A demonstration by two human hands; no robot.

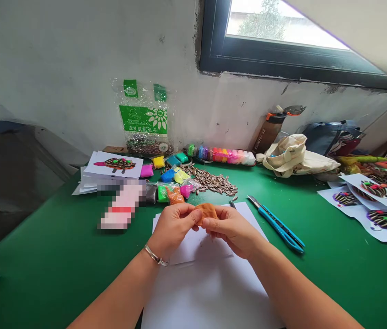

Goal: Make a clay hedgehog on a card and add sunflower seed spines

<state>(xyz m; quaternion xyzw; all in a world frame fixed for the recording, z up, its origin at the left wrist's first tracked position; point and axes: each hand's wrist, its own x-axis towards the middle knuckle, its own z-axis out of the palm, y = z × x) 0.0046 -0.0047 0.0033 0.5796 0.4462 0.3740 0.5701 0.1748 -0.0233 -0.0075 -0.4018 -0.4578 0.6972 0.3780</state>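
Both hands meet above a white sheet of paper (pixel 210 283) on the green table (pixel 42 256). My left hand (pixel 174 226), with a silver bracelet on its wrist, and my right hand (pixel 233 230) pinch a lump of orange clay (pixel 207 210) between thumbs and fingers. The clay is held just off the paper. Small packets of coloured clay (pixel 171 183) lie a little beyond the hands, next to a heap of striped sunflower seeds (pixel 214 180).
A blue utility knife (pixel 277 224) lies right of the paper. Finished seed pictures (pixel 375 203) cover the right side, a stack of cards (pixel 111 167) the left. A seed bag (pixel 145 121), a row of clay packets (pixel 224 155), a bottle (pixel 269 130) and a cloth bag (pixel 291 155) line the wall.
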